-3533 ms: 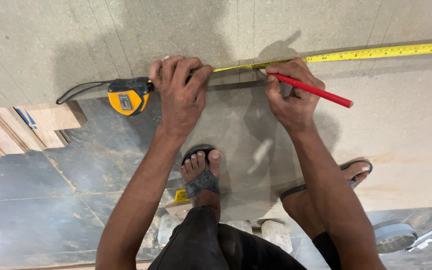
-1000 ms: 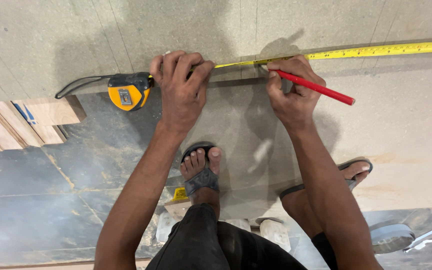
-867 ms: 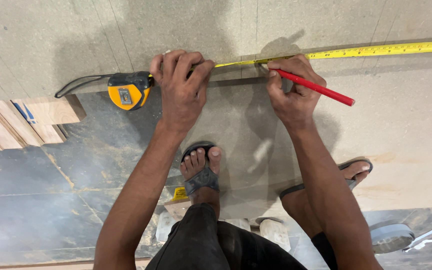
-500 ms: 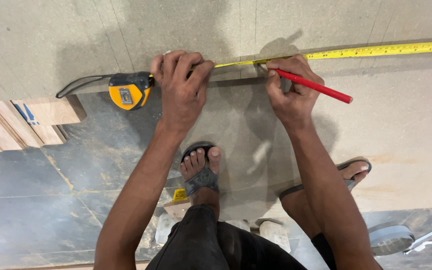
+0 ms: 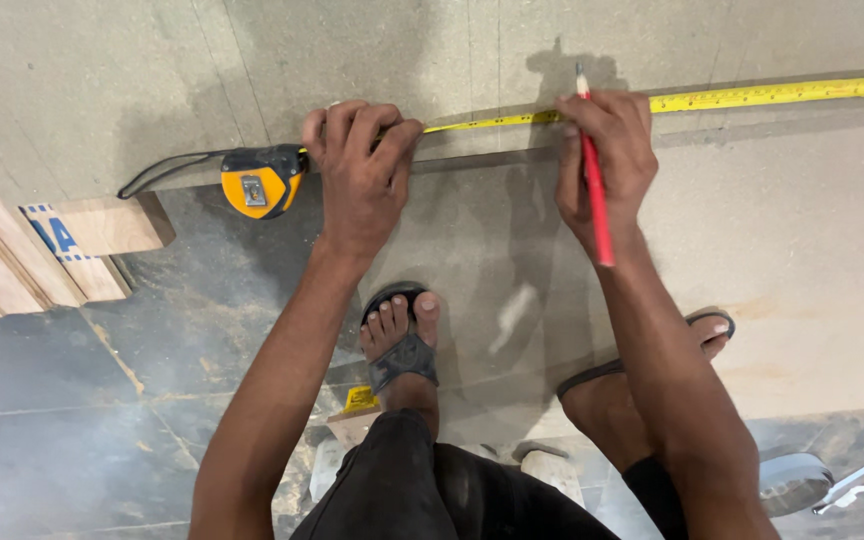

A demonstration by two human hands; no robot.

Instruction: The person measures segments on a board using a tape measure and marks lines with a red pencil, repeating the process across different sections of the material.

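Observation:
My left hand (image 5: 362, 175) presses flat on a yellow tape blade (image 5: 742, 97) stretched along the edge of a grey board (image 5: 432, 50). The yellow and black tape measure case (image 5: 257, 180) lies just left of that hand, with a black strap trailing left. My right hand (image 5: 607, 155) holds a red pencil (image 5: 595, 190) upright, its tip touching the board just above the tape. My feet in sandals (image 5: 402, 340) stand on a lower board below the hands.
Wooden blocks and planks (image 5: 42, 250) lie at the left edge. A dark dusty floor (image 5: 82, 430) fills the lower left. A round grey object (image 5: 790, 482) and a pale bar sit at the lower right. The tape's end hook reaches the far right edge.
My right hand has turned the red pencil from slanting out to the right to pointing straight up, tip on the board above the tape. My left hand and the tape case stay put.

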